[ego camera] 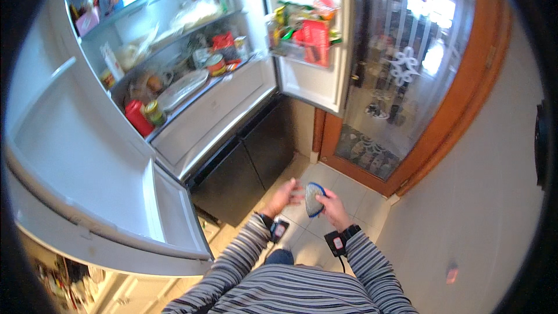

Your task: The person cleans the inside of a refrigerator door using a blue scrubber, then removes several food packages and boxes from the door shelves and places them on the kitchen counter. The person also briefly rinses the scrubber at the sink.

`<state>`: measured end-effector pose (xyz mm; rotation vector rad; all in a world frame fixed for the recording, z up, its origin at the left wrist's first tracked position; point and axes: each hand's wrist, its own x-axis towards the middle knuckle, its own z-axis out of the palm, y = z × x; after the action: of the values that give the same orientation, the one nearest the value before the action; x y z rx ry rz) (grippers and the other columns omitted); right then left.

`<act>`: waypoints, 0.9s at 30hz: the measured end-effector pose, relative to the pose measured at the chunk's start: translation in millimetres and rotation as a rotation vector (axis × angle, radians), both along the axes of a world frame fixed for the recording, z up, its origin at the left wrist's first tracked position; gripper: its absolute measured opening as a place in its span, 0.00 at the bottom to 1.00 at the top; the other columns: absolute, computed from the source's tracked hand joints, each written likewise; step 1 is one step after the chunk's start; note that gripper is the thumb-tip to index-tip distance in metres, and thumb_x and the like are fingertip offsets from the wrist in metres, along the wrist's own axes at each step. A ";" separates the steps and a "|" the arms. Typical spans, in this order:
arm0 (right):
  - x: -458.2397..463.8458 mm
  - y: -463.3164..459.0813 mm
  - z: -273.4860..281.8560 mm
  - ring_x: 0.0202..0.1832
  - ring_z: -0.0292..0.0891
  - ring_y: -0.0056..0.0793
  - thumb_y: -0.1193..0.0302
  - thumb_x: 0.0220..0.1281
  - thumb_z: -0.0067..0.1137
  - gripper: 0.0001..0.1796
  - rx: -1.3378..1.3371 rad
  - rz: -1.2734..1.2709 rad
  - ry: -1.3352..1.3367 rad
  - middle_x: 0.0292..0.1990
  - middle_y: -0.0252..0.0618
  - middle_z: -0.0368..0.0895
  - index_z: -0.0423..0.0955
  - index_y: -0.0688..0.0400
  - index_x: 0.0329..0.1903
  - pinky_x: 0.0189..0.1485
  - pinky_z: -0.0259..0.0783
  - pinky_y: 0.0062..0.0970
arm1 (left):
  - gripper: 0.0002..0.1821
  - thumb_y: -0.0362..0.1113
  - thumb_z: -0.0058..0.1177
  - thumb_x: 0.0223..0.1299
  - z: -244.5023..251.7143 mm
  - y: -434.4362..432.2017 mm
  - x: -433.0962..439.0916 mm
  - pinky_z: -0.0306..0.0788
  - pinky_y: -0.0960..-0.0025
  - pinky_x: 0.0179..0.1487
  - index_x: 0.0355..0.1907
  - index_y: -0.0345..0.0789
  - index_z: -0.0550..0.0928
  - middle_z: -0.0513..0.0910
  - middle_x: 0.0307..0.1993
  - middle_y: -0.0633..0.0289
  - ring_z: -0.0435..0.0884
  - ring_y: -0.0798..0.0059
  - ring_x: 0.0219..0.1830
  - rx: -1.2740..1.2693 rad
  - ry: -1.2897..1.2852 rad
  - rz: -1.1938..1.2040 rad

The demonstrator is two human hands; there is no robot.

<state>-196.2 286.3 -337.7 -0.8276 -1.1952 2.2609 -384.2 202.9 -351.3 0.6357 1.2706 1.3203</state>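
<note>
My right hand [333, 210] grips a small, pale, bowl-like item with a blue edge [312, 199], tilted on its side. Its exact kind is not clear. Just to its left, my left hand [285, 197] is open and slightly blurred, its fingers spread and apart from the item. Both hands are above the tiled floor, in front of the lower dark doors of an open refrigerator [213, 115]. Black devices with cables are strapped to both wrists.
The left refrigerator door [96, 161] swings wide beside me. The right door [311, 83] holds a red basket [317, 42] and packets. Shelves carry a red container [138, 117], a jar [154, 112] and a wrapped plate [185, 89]. A wood-framed glass door [392, 74] and pale wall [466, 209] stand right.
</note>
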 end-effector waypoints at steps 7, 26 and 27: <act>-118.3 88.7 33.0 0.46 0.75 0.21 0.76 0.62 0.54 0.19 0.348 0.023 -0.086 0.46 0.33 0.80 0.72 0.66 0.57 0.52 0.70 0.22 | 0.22 0.48 0.41 0.71 17.7 58.3 -135.8 0.75 0.71 0.46 0.59 0.36 0.70 0.77 0.49 0.61 0.79 0.75 0.43 0.081 0.003 0.387; -347.8 399.5 584.9 0.38 0.74 0.46 0.71 0.52 0.55 0.08 2.879 -0.526 -0.296 0.36 0.45 0.79 0.79 0.59 0.34 0.46 0.71 0.39 | 0.17 0.29 0.51 0.64 200.8 276.8 -336.0 0.73 0.72 0.51 0.56 0.32 0.74 0.80 0.47 0.59 0.78 0.75 0.49 0.716 0.671 0.367; -358.1 409.5 580.6 0.49 0.76 0.34 0.75 0.61 0.55 0.13 2.891 -0.610 -0.791 0.47 0.35 0.80 0.82 0.51 0.46 0.55 0.71 0.29 | 0.17 0.29 0.51 0.64 205.3 278.7 -339.8 0.73 0.72 0.51 0.56 0.32 0.74 0.80 0.47 0.58 0.78 0.74 0.49 0.720 0.684 0.373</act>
<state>-554.2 695.8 242.9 -0.2550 -2.0527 -1.2924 -724.0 481.6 -146.0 1.5040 1.4798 1.9946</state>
